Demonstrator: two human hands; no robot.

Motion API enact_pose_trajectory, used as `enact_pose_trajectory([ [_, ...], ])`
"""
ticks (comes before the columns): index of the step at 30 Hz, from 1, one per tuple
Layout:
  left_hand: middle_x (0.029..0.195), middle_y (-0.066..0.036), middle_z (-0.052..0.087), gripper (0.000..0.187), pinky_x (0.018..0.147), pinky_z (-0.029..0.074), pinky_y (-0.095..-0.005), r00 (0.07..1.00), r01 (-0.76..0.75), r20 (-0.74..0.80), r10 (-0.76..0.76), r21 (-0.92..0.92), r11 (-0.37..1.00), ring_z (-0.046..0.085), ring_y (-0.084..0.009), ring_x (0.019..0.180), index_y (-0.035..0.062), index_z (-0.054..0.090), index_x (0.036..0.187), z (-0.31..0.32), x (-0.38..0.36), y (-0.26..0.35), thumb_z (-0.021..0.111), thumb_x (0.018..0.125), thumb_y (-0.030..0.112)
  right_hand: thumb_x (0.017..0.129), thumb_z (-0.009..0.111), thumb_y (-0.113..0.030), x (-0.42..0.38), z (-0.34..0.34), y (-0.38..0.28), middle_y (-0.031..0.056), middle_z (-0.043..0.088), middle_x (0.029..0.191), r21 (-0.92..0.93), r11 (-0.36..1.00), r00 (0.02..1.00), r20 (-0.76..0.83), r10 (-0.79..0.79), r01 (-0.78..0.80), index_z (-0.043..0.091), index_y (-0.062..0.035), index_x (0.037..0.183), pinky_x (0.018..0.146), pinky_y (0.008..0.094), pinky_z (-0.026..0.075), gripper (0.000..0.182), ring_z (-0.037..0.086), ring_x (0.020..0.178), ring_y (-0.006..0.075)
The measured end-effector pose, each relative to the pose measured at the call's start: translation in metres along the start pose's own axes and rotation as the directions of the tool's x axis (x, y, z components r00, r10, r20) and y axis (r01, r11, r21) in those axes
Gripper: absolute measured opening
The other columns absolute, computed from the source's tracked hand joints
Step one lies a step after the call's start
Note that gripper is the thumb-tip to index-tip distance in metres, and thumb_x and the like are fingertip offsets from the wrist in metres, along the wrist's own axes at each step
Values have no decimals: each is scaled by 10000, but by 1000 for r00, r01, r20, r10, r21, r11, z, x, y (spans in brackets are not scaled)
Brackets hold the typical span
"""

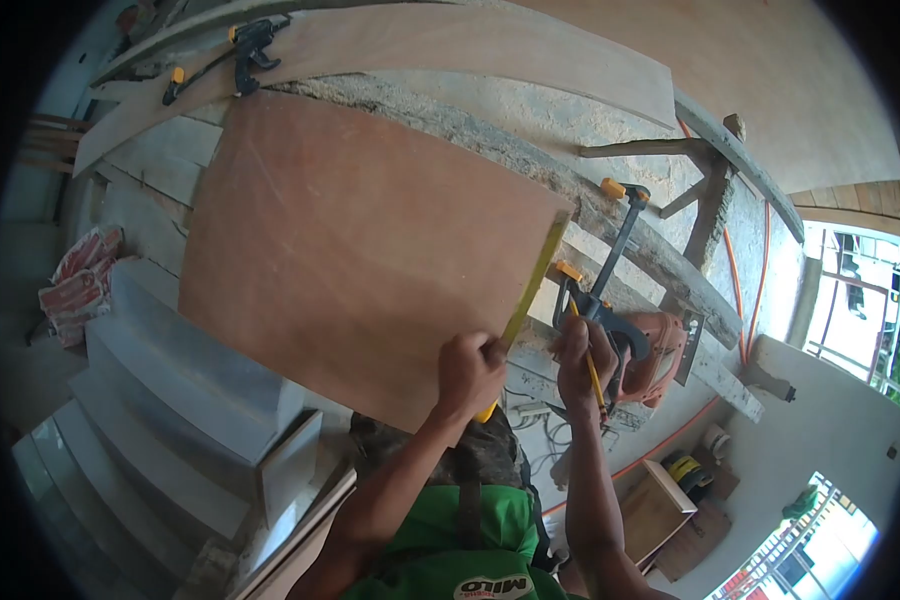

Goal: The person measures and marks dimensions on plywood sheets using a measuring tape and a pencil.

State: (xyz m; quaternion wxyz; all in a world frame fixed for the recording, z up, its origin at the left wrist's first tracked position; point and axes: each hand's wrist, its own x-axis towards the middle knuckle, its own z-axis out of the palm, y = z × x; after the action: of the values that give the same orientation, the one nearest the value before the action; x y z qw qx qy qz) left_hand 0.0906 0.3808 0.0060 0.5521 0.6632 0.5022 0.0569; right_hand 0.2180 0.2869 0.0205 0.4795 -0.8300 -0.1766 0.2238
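Observation:
My left hand [473, 375] is closed at the near right corner of a brown plywood sheet [360, 260], gripping a tape measure [532, 290]. The yellow blade runs along the sheet's right edge to the far corner; the case is mostly hidden under my hand. My right hand [582, 362] is closed around a yellow pencil [595, 375], just right of the sheet. Beside that hand lies a black and orange bar clamp [615, 250]. A red power tool with a flat metal base [655, 358] rests just past my fingers.
A second bar clamp [253, 50] sits on a long curved plywood strip [450, 40] at the back. Rough timber planks [420, 115] support the sheet. Steps [185, 345] descend at left. An orange cord [735, 275] hangs at right, near a wooden box [660, 505].

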Motion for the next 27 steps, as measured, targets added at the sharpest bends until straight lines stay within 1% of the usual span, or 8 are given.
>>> enact_pose_trajectory([
  [4,724,-217,648,192,707,510,-437,997,77,-6,-77,86,993,650,-378,748,-8,679,753,25,28,4,571,782,148,939,551,-242,21,8,3,87,601,670,-132,991,1000,-16,-18,15,622,27,929,553,273,454,279,607,590,126],
  [7,733,-211,654,196,710,515,-425,996,84,0,-84,73,994,653,-373,740,-8,682,740,26,38,13,578,774,155,922,580,-260,52,20,10,114,596,662,-196,977,995,-34,-93,84,620,30,941,567,313,467,293,616,589,197],
  [9,736,-208,656,192,701,517,-420,994,110,5,-111,78,991,655,-369,744,-7,681,730,27,43,17,584,774,152,888,618,-304,84,25,20,161,634,703,-384,841,888,-98,-448,382,628,16,947,601,349,483,325,640,635,241],
  [11,739,-205,659,189,693,519,-416,991,131,11,-132,80,988,656,-365,748,-7,681,719,28,43,20,589,774,149,867,646,-313,112,29,17,200,645,770,-482,808,909,-54,-412,338,623,30,951,627,382,493,354,650,683,303],
  [13,726,-217,652,188,669,522,-414,996,92,11,-93,70,993,657,-369,738,-14,677,717,27,42,21,605,777,149,854,661,-316,133,31,14,206,654,768,-501,807,927,-25,-374,313,637,49,926,627,370,500,373,671,720,295],
  [15,721,-225,648,186,662,522,-415,993,112,16,-115,105,988,656,-373,735,-16,673,717,27,43,18,614,778,150,800,703,-351,154,32,24,280,639,819,-534,822,980,90,-180,200,651,77,864,710,451,495,436,644,809,417],
  [20,706,-254,632,204,658,521,-422,992,126,-15,-125,100,987,655,-380,726,-42,656,728,34,48,5,626,781,152,793,694,-323,158,46,11,232,658,785,-597,792,990,114,-77,130,694,-19,821,710,450,504,305,648,809,404],
  [27,708,-265,624,242,668,513,-429,985,149,70,-157,115,982,649,-385,728,-52,636,717,29,19,-11,612,800,174,777,705,-331,161,47,19,223,656,762,-574,805,989,91,-120,151,696,-23,805,707,452,505,310,654,804,389],
])
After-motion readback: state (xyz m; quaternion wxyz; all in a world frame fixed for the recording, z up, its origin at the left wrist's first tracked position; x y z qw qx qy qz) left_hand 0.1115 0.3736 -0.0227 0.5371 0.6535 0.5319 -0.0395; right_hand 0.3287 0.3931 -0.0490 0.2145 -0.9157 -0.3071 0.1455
